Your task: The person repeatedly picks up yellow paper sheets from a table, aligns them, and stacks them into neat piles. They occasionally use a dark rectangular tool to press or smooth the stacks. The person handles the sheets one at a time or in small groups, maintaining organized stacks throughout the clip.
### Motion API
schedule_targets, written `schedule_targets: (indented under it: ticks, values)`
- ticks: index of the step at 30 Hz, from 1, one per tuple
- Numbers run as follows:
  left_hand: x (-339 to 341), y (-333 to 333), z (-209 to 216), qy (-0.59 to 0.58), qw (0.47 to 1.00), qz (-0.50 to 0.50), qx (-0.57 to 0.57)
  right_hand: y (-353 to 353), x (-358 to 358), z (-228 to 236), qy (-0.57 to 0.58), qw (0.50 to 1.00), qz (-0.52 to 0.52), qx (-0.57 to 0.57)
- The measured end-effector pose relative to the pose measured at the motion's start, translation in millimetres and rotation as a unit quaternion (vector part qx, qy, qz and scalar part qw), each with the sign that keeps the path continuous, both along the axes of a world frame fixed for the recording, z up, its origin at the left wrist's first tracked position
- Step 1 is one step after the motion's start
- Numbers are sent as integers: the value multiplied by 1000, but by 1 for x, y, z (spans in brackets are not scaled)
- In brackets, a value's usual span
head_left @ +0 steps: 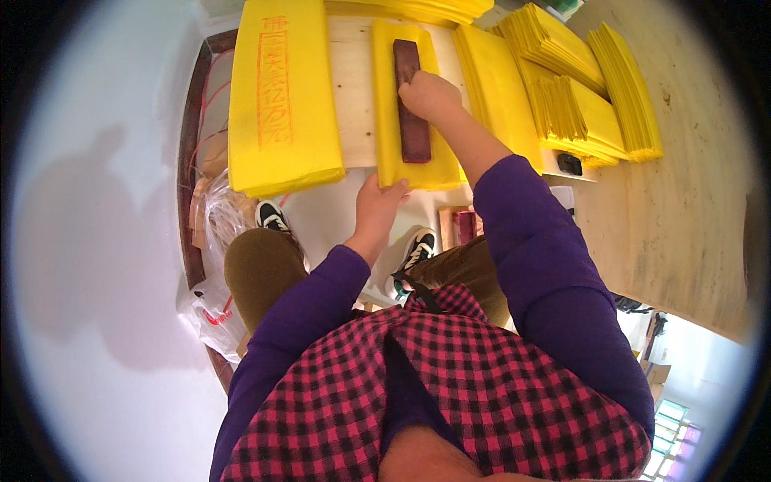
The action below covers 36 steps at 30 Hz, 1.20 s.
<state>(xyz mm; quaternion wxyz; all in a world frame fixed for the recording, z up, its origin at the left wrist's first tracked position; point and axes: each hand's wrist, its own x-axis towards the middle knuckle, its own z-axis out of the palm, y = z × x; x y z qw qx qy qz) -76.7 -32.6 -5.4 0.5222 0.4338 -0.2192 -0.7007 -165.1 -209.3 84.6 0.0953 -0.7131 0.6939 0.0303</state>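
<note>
A long dark red-brown block (415, 141) lies lengthwise on a stack of yellow sheets (438, 174) in front of me. My right hand (431, 96) grips the block near its middle, fingers wrapped round it. At the near edge of the same stack, my left hand (379, 210) holds the corner, thumb on top and the other fingers mostly hidden below. To the left lies a thick yellow stack (309, 153) whose top sheet bears a red printed pattern. The block's underside is hidden.
Several more yellow stacks (506, 112) lie to the right, beside a small black object (569, 165). A wooden board (658, 217) spans the right side. Below the table edge, a box with a dark red thing (464, 226) stands near my feet. Clear plastic bags (221, 213) hang at left.
</note>
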Motion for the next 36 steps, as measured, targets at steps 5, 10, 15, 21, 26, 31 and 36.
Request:
schedule_targets:
  ticks: [5,10,15,21,26,31,36]
  values:
    - [1,2,3,10,1000,-10,17,-1,1,-4,-7,1000,-11,-7]
    - [4,1,2,8,999,-31,5,0,0,-5,-17,1000,-16,-21]
    - [4,1,0,18,999,-34,4,0,-2,-5,-27,999,-18,-15]
    - [8,-1,-2,0,999,-46,-8,-8,-6,-14,7,999,33,-6]
    - [11,0,1,26,998,-52,-18,-10,-25,-7,-88,995,-14,-40]
    - [17,2,5,-9,997,-66,-34,10,-57,26,-306,947,-64,-76]
    - [23,11,2,-74,996,-39,-43,73,-88,43,-552,825,-59,-110]
